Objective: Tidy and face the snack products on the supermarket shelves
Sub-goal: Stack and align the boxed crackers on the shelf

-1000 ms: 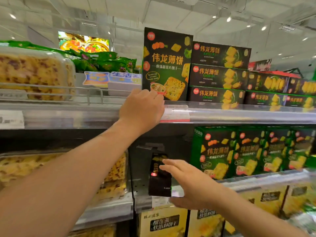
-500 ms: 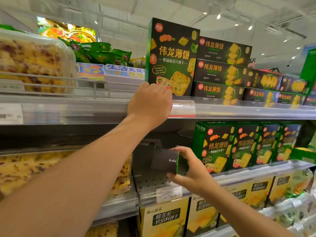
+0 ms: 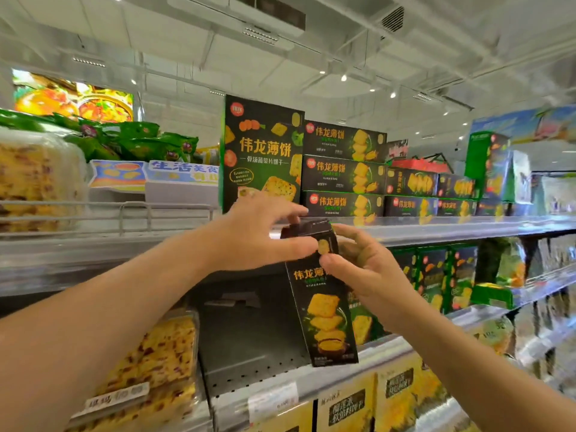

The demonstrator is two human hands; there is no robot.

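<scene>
Both hands, left hand (image 3: 249, 235) and right hand (image 3: 364, 269), pinch a slim black cardboard box (image 3: 324, 310) upright below the glossy shelf edge (image 3: 452, 227), white ceiling overhead

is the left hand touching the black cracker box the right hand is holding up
Touching. In the head view the left hand has fingertips on the top end of the black cracker box and its thumb against the front, while the right hand grips it from the other side.

2 bare forearms, sleeveless, ringless hands
</scene>
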